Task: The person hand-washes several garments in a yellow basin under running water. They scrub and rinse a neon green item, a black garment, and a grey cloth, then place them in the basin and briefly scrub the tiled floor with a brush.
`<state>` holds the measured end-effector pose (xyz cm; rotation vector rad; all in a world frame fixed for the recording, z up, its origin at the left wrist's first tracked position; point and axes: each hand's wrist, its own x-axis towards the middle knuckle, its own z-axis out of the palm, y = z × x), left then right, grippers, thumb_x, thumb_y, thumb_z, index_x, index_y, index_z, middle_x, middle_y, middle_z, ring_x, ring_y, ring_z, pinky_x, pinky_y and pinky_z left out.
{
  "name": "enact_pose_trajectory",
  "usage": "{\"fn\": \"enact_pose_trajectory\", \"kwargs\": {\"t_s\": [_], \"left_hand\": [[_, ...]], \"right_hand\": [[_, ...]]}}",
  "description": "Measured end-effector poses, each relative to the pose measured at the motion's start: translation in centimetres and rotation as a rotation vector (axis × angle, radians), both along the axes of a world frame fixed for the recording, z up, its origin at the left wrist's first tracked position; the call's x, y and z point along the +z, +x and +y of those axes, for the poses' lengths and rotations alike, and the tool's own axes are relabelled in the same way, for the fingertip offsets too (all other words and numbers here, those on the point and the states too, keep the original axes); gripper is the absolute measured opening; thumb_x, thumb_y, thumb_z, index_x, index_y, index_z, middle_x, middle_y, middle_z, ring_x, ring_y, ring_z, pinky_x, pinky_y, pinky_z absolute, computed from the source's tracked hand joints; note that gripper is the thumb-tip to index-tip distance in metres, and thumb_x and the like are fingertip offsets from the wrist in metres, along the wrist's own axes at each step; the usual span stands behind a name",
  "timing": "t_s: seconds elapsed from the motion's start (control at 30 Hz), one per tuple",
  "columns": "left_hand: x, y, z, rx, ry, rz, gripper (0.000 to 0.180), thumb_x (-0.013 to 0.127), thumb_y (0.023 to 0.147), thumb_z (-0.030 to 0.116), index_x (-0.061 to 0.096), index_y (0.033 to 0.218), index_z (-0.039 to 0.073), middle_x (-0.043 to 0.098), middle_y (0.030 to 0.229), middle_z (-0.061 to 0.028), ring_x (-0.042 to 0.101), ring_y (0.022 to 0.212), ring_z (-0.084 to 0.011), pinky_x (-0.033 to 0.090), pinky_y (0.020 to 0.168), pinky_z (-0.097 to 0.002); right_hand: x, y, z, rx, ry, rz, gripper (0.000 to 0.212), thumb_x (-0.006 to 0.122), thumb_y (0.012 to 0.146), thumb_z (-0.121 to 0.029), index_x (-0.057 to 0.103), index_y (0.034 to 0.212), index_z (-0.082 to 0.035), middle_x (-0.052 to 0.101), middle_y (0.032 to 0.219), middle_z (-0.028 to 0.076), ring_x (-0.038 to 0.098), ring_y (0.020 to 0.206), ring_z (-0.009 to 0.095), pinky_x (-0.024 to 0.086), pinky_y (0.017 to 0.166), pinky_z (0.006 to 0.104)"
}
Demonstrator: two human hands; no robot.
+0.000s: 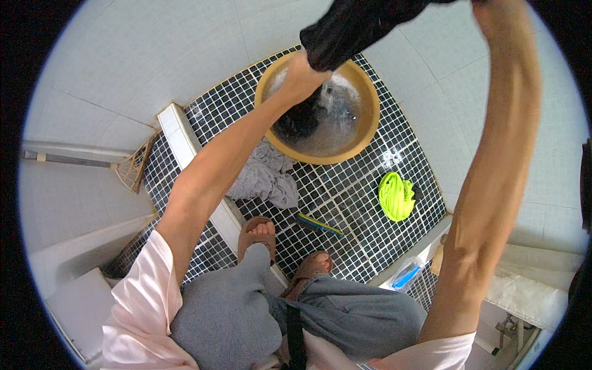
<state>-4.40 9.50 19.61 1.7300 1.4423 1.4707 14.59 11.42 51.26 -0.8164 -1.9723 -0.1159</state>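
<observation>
Left hand (302, 74) is closed on the black garment (354, 28), far centre, above the yellow basin (364, 132) of soapy water. Right hand (493, 9), far right at the frame edge, meets the same garment; its grip cannot be determined. A grey cloth (265, 176) lies left of the basin.

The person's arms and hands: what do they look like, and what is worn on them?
Both arms are bare from the upper arm down. Short, loose sleeves of pale pink cloth cover only the shoulders, the left sleeve and the right sleeve. No watch, bracelet or glove shows on the left hand. The right hand is mostly cut off by the picture's upper edge.
</observation>
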Motion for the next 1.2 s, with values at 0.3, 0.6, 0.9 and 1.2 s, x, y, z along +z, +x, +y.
{"fn": "enact_pose_trajectory", "kwargs": {"t_s": [0.3,0.6,0.9,1.2], "left_hand": [[-9.1,-0.9,-0.7,-0.089,-0.466,0.340,0.080,0.075,0.081,0.010,0.035,0.150,0.006,0.062,0.119,-0.0285,0.064,0.109,-0.0433,0.051,0.094,-0.0507],[-19.7,0.5,-1.6,-0.250,-0.519,1.099,0.070,0.060,0.093,0.016,0.036,0.158,0.018,0.050,0.140,-0.0229,0.049,0.128,-0.0409,0.038,0.106,-0.0607],[-29.1,-1.6,1.2,-0.372,-0.568,1.040,0.058,0.049,0.103,0.032,0.040,0.156,0.010,0.038,0.161,-0.0170,0.040,0.144,-0.0384,0.032,0.120,-0.0486],[-27.3,-1.7,4.4,-0.452,-0.968,0.830,0.057,0.045,0.104,0.028,0.035,0.159,0.014,0.037,0.161,-0.0197,0.038,0.147,-0.0381,0.031,0.121,-0.0471]], "right_hand": [[-31.8,4.6,4.4,-0.194,-0.793,0.136,0.034,0.065,0.075,-0.008,0.074,0.107,0.002,0.075,0.092,0.022,0.073,0.086,0.030,0.056,0.081,0.0388],[-45.5,-1.3,-3.7,-0.455,-1.205,-0.886,0.091,0.077,0.083,-0.023,0.029,0.160,-0.016,0.044,0.141,0.018,0.045,0.136,0.039,0.047,0.100,0.0648],[-48.7,-3.0,-3.2,-0.444,-1.109,-1.423,0.051,0.049,0.103,-0.027,0.050,0.152,-0.015,0.043,0.157,0.012,0.040,0.141,0.034,0.028,0.114,0.0668],[-48.1,-3.8,-4.4,-0.434,-1.281,-1.026,0.060,0.061,0.093,-0.028,0.049,0.148,-0.008,0.045,0.155,0.019,0.041,0.143,0.037,0.027,0.120,0.0554]]}}
